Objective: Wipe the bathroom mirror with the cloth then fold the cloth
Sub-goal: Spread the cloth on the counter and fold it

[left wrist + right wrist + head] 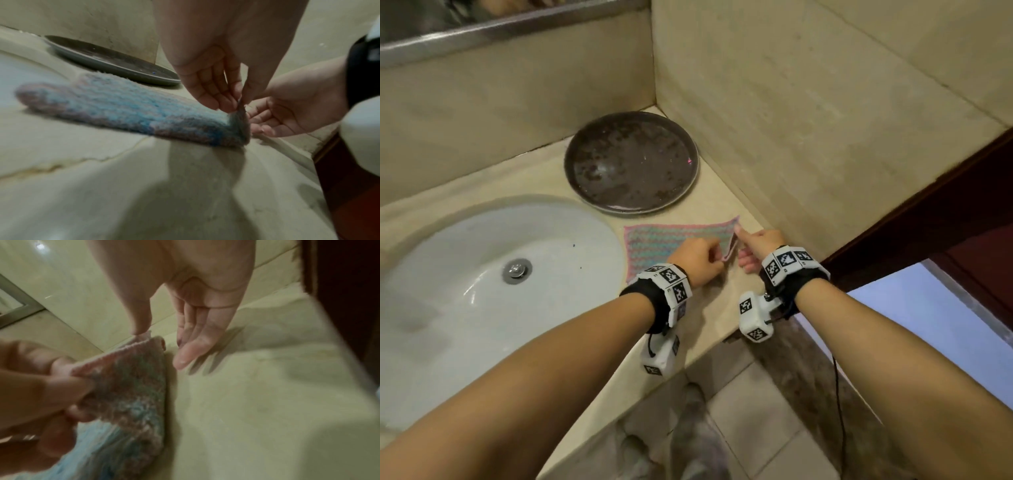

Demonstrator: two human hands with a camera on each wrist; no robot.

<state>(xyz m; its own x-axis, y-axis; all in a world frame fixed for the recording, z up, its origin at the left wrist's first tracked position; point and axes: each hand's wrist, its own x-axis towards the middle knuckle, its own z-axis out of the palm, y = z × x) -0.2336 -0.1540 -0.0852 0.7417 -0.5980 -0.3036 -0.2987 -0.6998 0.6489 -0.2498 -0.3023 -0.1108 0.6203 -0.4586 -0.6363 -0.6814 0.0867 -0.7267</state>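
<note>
A knitted pink-and-blue cloth (671,243) lies flat on the beige counter (709,308), between the sink and the side wall. My left hand (722,257) pinches the near end of the cloth's right edge (240,113) and lifts it a little. My right hand (738,234) pinches the cloth's far right corner (147,335) between thumb and a finger behind it, with its other fingers (191,344) held out straight. The rest of the cloth (107,100) stays on the counter. The mirror (424,20) shows only as a strip with a metal frame at the top left.
A dark round plate (631,164) sits in the counter corner just behind the cloth. The white sink basin (482,274) lies to the left. A tiled wall (808,137) rises close on the right, and a dark red door frame (928,219) stands beyond the counter's end.
</note>
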